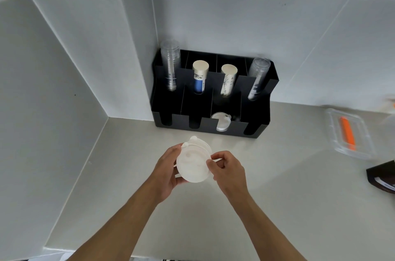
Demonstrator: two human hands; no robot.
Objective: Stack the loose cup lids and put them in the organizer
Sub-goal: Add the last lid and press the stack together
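Lid stack (193,164) clasped by left hand (165,172), right hand (227,170), near organizer (263,119). Advise: square rims before inserting.

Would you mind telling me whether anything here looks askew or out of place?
Mostly tidy. The stack of lids held between the left hand and right hand is uneven, its upper lids offset. In the black organizer, a few lids sit tilted in one front slot.
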